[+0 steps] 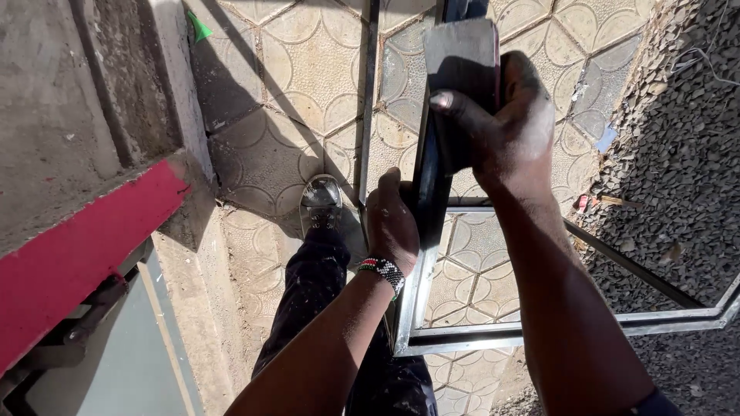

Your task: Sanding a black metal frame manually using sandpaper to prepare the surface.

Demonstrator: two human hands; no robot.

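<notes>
- Left hand: fingers closed around the upright bar of a metal frame, at 6 o'clock from the right hand.
- Right hand: fingers gripping a dark flat pad, pressed against the same bar.
- Frame stands upright over patterned paving tiles.
- 1 shoe at 9 o'clock from the left hand.
- Gravel at 3 o'clock.

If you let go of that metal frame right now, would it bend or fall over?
The metal frame looks like welded steel bars, so it would probably stay stiff, not floppy. It stands on edge on the paving tiles, steadied by the left hand, so it could well tip flat if released. Its large size suggests it is rather heavy.
</notes>
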